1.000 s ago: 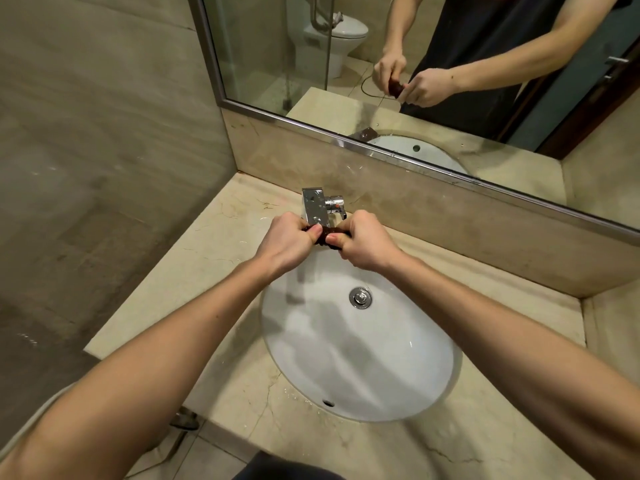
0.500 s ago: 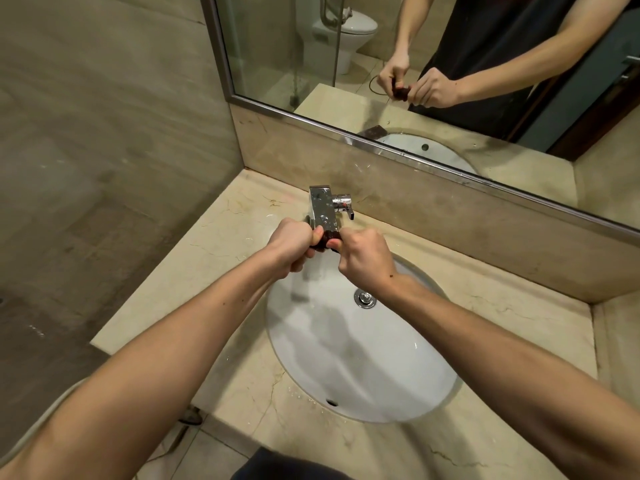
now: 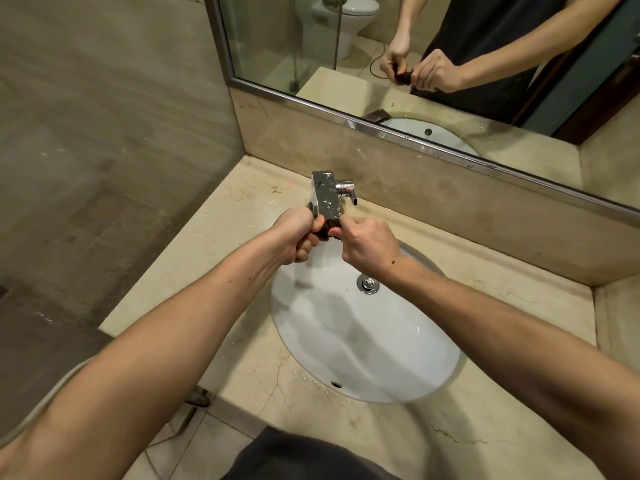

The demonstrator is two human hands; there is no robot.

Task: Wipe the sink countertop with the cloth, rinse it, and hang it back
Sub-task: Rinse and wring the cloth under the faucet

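Both arms reach out over the sink (image 3: 363, 341); left hand (image 3: 296, 237) and right hand (image 3: 369, 242) clench a dark, bunched-up cloth (image 3: 327, 230) just below the faucet (image 3: 325, 199).

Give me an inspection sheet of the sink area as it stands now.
Surface: beige marble countertop, veined, water drops near the basin's front rim.
Job's things: dark cloth bunched up, held over the white basin just below the faucet; no water stream can be made out.
Clutter: nothing seen.
Grippers: left hand and right hand both clenched on the cloth, close together.
Cables: nothing seen on the countertop; a thin cord shows only in the mirror.
Surroundings: tiled wall at left, drain in the basin, a toilet reflected in the mirror.
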